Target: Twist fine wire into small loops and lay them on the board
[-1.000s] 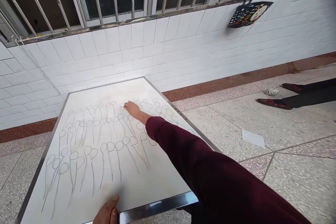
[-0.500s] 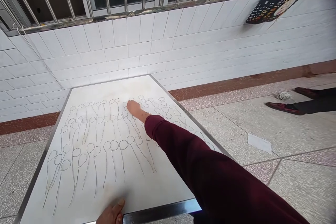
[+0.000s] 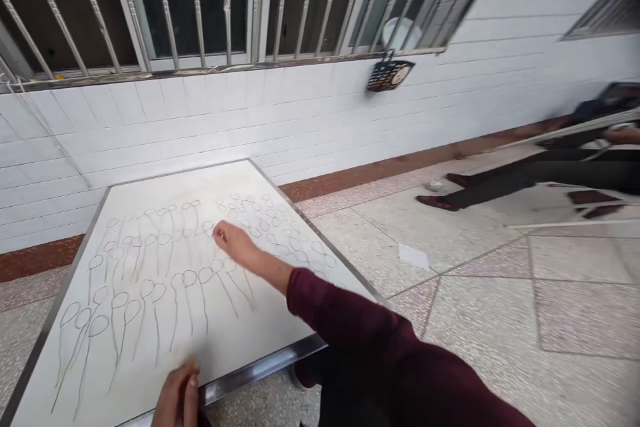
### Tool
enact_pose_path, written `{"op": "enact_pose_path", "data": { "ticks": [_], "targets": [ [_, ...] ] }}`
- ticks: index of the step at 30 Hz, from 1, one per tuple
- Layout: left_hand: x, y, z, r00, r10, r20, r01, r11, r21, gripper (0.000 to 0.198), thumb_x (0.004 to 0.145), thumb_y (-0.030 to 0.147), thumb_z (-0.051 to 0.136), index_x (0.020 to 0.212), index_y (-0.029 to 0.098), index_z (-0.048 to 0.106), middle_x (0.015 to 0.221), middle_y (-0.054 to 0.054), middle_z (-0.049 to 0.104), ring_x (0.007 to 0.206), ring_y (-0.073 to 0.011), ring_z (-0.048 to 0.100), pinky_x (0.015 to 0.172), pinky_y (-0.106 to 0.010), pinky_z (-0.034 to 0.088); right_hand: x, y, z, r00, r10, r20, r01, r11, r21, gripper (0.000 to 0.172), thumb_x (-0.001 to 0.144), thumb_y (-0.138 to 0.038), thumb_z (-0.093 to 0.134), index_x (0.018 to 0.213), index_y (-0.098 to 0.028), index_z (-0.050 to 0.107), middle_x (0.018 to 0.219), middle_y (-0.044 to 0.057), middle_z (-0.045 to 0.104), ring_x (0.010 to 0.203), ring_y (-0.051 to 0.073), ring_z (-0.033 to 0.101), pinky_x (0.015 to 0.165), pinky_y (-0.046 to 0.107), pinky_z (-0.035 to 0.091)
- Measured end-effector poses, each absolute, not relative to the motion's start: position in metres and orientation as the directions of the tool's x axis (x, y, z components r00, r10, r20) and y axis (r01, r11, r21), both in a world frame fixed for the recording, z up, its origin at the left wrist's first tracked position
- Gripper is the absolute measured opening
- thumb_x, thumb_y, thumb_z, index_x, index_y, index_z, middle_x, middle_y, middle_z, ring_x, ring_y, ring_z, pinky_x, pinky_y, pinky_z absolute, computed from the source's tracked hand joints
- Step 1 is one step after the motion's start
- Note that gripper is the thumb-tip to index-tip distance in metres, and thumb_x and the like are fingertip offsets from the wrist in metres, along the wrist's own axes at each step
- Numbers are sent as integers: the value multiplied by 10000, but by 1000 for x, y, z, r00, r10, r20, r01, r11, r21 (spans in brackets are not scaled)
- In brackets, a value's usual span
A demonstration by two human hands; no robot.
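Note:
My right hand reaches over the middle of a white metal-edged table, its fingers pinched together. Whatever lies between them is too small to make out. Rows of thin dark looped strands with long tails cover the left and middle of the table. On the right side lie smaller, figure-eight-like loops in a loose cluster. Down at the near edge, my left hand rests low in view with thumb and fingers drawn together. What it holds, if anything, is hidden.
Behind the table stands a white tiled wall under a barred window. A dark patterned bag hangs from the bars. To the right, a seated person's legs stretch across the floor, near a white paper.
My right hand has drawn back nearer me from the farther rows, still pinched. The left hand's fingers have come closer together at the near edge. The view has swung to the right.

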State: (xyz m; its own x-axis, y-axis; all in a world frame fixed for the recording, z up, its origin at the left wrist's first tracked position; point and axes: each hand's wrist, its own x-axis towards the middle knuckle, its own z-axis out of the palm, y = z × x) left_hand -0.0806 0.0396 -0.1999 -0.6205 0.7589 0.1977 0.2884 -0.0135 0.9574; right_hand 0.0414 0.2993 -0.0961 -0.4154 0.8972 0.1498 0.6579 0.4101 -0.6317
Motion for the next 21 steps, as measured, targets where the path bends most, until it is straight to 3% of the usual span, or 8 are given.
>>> {"op": "enact_pose_path", "data": {
  "ticks": [3, 5, 8, 12, 17, 21],
  "targets": [
    [-75, 52, -165, -627, 779, 1, 10, 7, 1000, 561, 780, 554, 645, 1225, 218, 582, 1013, -77, 702, 950, -243, 662, 776, -324, 546, 52, 220, -112, -540, 813, 217, 517, 524, -678, 52, 867, -216, 544, 898, -241, 579, 835, -15, 652, 709, 127, 587, 649, 236, 433],
    [-70, 61, -145, -512, 852, -108, -159, 30, 987, 647, 775, 530, 671, 1325, 238, 499, 1108, -79, 675, 1038, -231, 635, 859, -330, 530, 59, 175, -126, -576, 769, 278, 453, 583, -674, 69, 845, -191, 566, 887, -245, 576, 839, -2, 652, 734, 145, 592, 663, 249, 442],
    [-58, 69, -131, -391, 894, -219, -321, 91, 943, 681, 723, 481, 747, 1313, 235, 513, 1031, -57, 669, 1042, -222, 630, 913, -341, 506, 72, 133, -142, -558, 755, 345, 439, 621, -649, 58, 869, -213, 557, 919, -241, 563, 866, 21, 654, 796, 165, 601, 696, 258, 458],
    [-36, 66, -133, -329, 908, -259, -400, 115, 910, 642, 696, 417, 792, 1263, 228, 559, 925, -19, 651, 983, -197, 632, 928, -345, 487, 96, 111, -141, -483, 796, 365, 479, 588, -652, 74, 844, -168, 569, 898, -216, 557, 828, 14, 627, 746, 158, 582, 659, 250, 446],
    [-16, 57, -125, -229, 953, -200, -400, 96, 912, 538, 708, 370, 791, 1187, 213, 602, 803, 18, 635, 823, -128, 617, 847, -272, 486, 118, 102, -125, -320, 896, 308, 391, 422, -818, 112, 792, -103, 549, 845, -202, 550, 748, -18, 569, 642, 119, 515, 610, 231, 405],
    [-11, 59, -113, -186, 976, -117, -394, 35, 918, 491, 735, 317, 772, 1181, 198, 604, 806, 3, 646, 760, -111, 603, 802, -270, 488, 127, 100, -117, -263, 945, 195, 187, 248, -951, 38, 845, -240, 542, 859, -205, 552, 684, -33, 536, 607, 115, 490, 587, 234, 404]
  ]
}}
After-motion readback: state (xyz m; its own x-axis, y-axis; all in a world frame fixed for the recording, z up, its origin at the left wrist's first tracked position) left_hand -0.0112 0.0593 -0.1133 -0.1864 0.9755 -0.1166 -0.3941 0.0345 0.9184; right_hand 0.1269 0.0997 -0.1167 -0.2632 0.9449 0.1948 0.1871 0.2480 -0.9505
